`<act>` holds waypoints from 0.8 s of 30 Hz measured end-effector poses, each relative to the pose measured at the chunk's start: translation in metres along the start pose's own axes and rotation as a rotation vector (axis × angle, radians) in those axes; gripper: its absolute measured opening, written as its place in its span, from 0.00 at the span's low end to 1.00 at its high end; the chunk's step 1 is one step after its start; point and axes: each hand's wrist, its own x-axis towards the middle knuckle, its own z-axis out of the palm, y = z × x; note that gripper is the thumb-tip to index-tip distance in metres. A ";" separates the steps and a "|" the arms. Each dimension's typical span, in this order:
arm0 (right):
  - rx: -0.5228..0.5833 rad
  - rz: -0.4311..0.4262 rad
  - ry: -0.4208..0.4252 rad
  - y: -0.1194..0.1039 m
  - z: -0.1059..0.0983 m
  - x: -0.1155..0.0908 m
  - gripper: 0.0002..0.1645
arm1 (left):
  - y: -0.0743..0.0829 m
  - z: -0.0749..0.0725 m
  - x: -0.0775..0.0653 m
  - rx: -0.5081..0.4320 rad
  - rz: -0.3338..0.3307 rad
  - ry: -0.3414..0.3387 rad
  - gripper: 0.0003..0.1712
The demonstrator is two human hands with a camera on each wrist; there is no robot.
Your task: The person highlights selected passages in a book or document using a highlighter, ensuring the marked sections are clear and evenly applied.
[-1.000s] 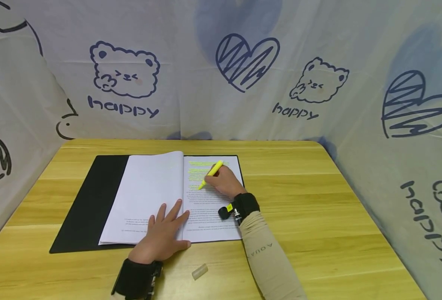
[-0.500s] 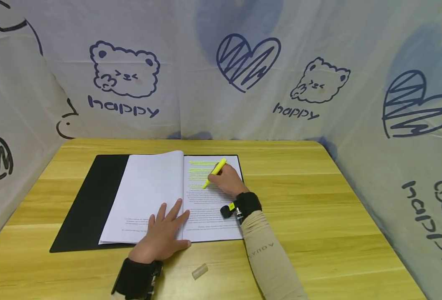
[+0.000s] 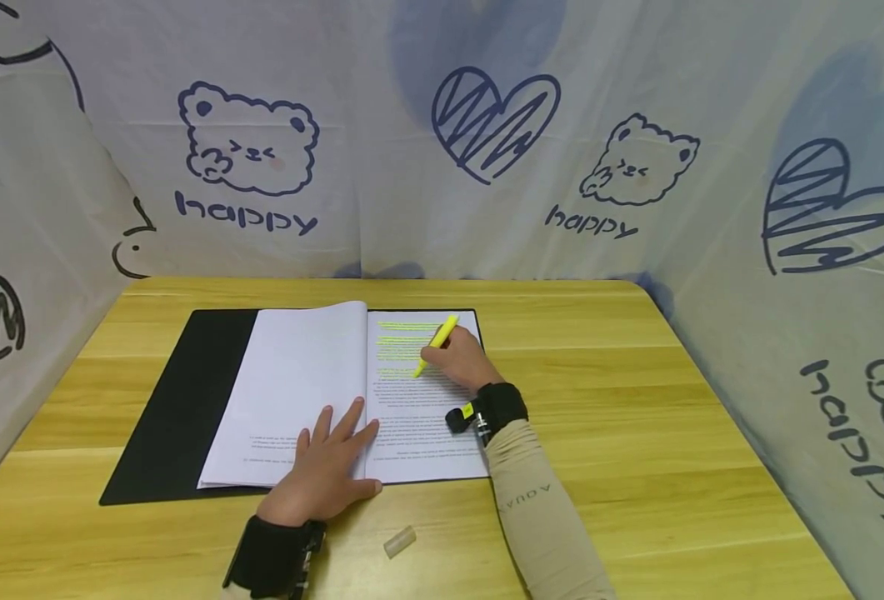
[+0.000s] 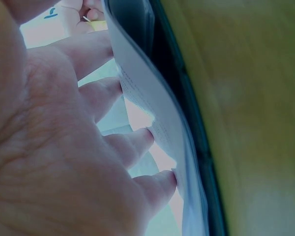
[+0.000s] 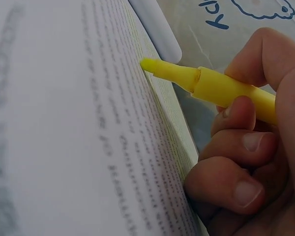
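A yellow highlighter [image 3: 437, 343] is pinched in my right hand [image 3: 462, 360], its tip touching a line of print on the right-hand page [image 3: 427, 433]. In the right wrist view the uncapped highlighter [image 5: 226, 91] lies between thumb and index finger, the other fingers curled beneath. Yellow strokes cover several lines near the top of that page. My left hand [image 3: 325, 475] rests with spread fingers across the lower part of the left-hand page [image 3: 299, 375] and the fold. In the left wrist view its fingertips [image 4: 146, 137] touch the paper.
Under the pages lies a black folder [image 3: 179, 400], its cover showing at the left. A small translucent cap [image 3: 400, 542] sits on the wooden table [image 3: 636, 433] in front of the folder. Printed cloth [image 3: 382, 150] hangs behind and at both sides.
My right hand and the highlighter have shifted a little to the right along the line of print. The left hand, folder and cap have stayed where they were.
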 end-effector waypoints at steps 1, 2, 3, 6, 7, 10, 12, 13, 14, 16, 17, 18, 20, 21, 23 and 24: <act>0.002 0.003 0.002 0.000 0.000 0.000 0.11 | 0.000 0.000 0.000 -0.001 0.000 0.000 0.47; 0.003 0.004 0.001 -0.001 -0.001 -0.001 0.11 | 0.000 0.000 0.000 -0.002 0.001 0.000 0.47; 0.004 0.003 0.000 -0.001 -0.002 -0.001 0.11 | 0.000 0.000 0.000 -0.002 0.001 0.000 0.47; -0.005 0.002 -0.006 -0.001 -0.003 -0.001 0.11 | 0.000 0.000 0.000 0.001 0.002 0.000 0.47; -0.006 0.001 -0.008 -0.001 -0.004 0.000 0.11 | 0.000 0.000 0.000 0.000 0.003 0.000 0.47; -0.016 -0.002 -0.008 0.000 -0.006 0.000 0.10 | -0.001 0.000 0.000 0.001 0.005 0.003 0.47; -0.020 -0.003 -0.004 0.001 -0.007 0.000 0.10 | -0.001 0.000 0.000 0.000 0.006 0.003 0.47; -0.019 -0.001 0.000 0.001 -0.008 0.000 0.11 | -0.001 0.000 0.001 0.000 0.006 0.003 0.47; -0.023 -0.001 0.002 0.001 -0.008 0.000 0.11 | -0.001 0.000 0.001 0.001 0.006 0.002 0.47; -0.025 0.004 0.008 0.001 -0.009 -0.001 0.11 | -0.002 0.000 0.001 0.004 0.003 -0.001 0.47; -0.024 0.008 0.010 0.001 -0.010 -0.001 0.11 | -0.002 0.001 0.001 0.005 0.002 -0.002 0.47; -0.023 0.012 0.009 0.001 -0.010 -0.002 0.11 | -0.002 0.001 0.001 0.006 0.001 -0.003 0.47; -0.016 0.023 0.006 0.001 -0.012 -0.003 0.11 | -0.002 0.001 0.001 0.005 -0.001 -0.002 0.47; -0.009 0.031 0.006 0.001 -0.012 -0.003 0.11 | -0.002 0.001 0.001 0.005 -0.001 -0.002 0.47; 0.002 0.037 0.004 0.001 -0.013 -0.004 0.12 | -0.002 0.001 0.001 0.003 0.000 0.000 0.47; 0.002 0.036 0.006 0.002 -0.014 -0.004 0.12 | -0.002 0.001 0.001 0.003 -0.001 0.000 0.47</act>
